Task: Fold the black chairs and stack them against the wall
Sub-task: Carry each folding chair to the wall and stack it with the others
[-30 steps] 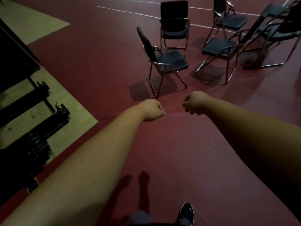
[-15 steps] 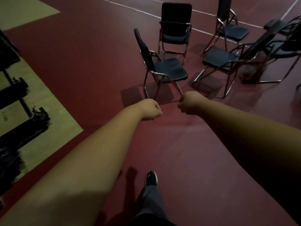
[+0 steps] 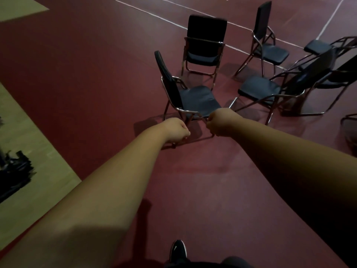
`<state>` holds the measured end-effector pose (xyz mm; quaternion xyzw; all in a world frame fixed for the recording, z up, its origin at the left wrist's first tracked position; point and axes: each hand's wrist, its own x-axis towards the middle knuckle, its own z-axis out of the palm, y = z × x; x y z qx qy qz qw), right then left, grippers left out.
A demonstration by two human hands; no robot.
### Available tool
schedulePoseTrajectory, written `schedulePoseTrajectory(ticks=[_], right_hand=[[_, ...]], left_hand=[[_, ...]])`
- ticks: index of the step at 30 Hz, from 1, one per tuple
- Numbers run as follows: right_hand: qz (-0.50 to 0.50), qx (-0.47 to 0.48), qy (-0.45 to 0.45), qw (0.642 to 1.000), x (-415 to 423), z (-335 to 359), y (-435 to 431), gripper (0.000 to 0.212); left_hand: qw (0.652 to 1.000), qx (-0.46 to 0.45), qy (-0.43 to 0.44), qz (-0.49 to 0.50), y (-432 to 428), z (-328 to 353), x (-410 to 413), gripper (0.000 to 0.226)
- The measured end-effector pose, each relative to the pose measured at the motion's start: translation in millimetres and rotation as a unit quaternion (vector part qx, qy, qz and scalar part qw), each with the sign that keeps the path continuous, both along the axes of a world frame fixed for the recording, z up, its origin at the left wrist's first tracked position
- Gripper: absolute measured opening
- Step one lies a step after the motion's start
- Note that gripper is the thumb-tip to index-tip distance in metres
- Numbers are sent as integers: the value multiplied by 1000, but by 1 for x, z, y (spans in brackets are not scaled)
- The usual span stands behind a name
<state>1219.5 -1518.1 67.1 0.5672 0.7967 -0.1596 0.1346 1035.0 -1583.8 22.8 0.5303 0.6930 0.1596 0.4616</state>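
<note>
Several black chairs with chrome frames stand unfolded on the dark red floor ahead. The nearest chair (image 3: 193, 97) faces right, its backrest on the left. Behind it stand a second chair (image 3: 205, 41) and a third chair (image 3: 268, 49); a fourth chair (image 3: 270, 89) stands at the right. My left hand (image 3: 176, 130) and my right hand (image 3: 222, 122) are stretched out in front of me as fists, fingers curled and holding nothing. They overlap the nearest chair's front legs in the view, short of touching it.
White floor lines (image 3: 154, 11) run across the far floor. A tan floor strip (image 3: 25, 136) lies at the left, with a dark pile (image 3: 13, 176) on it. More chair frames (image 3: 349, 130) crowd the right edge. My black shoe (image 3: 178, 250) shows at the bottom.
I have walked forward: the chairs are closer and lower in view, and the dark pile slid off to the left. Both fists stay held out in front.
</note>
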Motion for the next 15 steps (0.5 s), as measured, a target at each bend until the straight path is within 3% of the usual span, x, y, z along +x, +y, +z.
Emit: schedulePoseTrajectory(ticks=[10, 15], right_hand=[[6, -22, 27, 999, -51, -18, 122, 26], [-23, -62, 118, 991, -74, -40, 219, 24]], left_hand=[[998, 19, 63, -17, 111, -14, -48, 16], [997, -3, 78, 20, 178, -27, -78, 18]])
